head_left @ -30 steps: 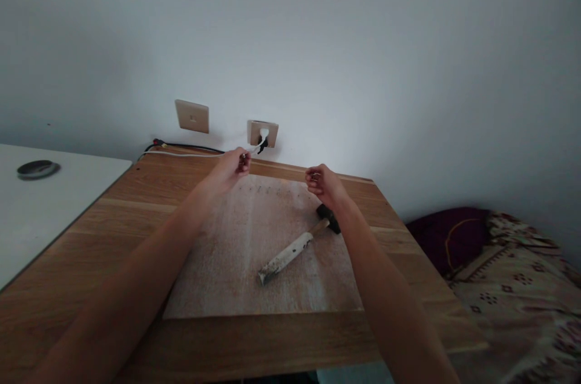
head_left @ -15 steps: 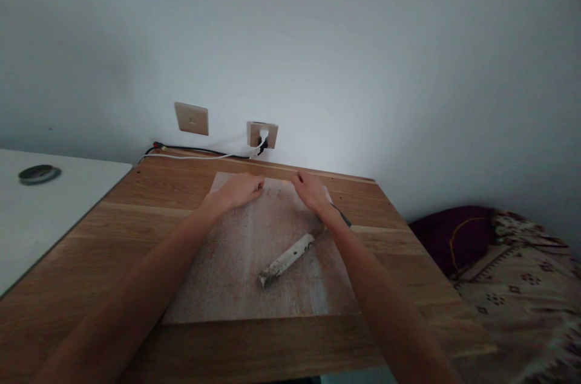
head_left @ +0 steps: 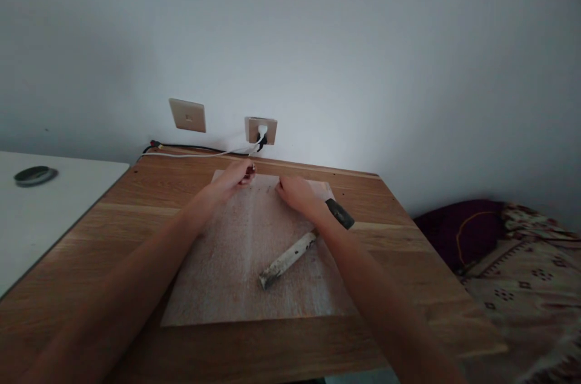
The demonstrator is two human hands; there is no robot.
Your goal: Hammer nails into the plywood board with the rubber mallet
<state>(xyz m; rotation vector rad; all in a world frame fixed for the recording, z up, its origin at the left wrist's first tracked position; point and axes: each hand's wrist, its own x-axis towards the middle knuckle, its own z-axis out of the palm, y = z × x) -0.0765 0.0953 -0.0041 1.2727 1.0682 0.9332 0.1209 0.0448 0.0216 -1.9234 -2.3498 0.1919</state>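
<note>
A thin, dusty brownish board (head_left: 218,281) lies flat on the wooden tabletop. At its far left corner is my left hand (head_left: 236,175), fingers curled; a small glint shows at the fingertips, too tiny to name. My right hand (head_left: 296,192) rests over the far edge, its fingers pressed together, and whatever they pinch is hidden. Across the board's right part lies a hammer (head_left: 287,260) with a worn white handle and a dark head. My right forearm covers the part where handle meets head. A few tiny dark marks show on the board between the hands.
The wooden table (head_left: 399,263) meets a white wall behind. A wall socket (head_left: 269,130) holds plugs, with cables (head_left: 195,155) along the back edge. On the left, a white surface (head_left: 27,221) carries a round dark object (head_left: 34,176). Patterned cloth (head_left: 521,287) lies at right.
My left hand has shifted slightly left and toward the wall. The right hand has moved left along the far edge, uncovering more of the hammer's head. The hammer stays in place.
</note>
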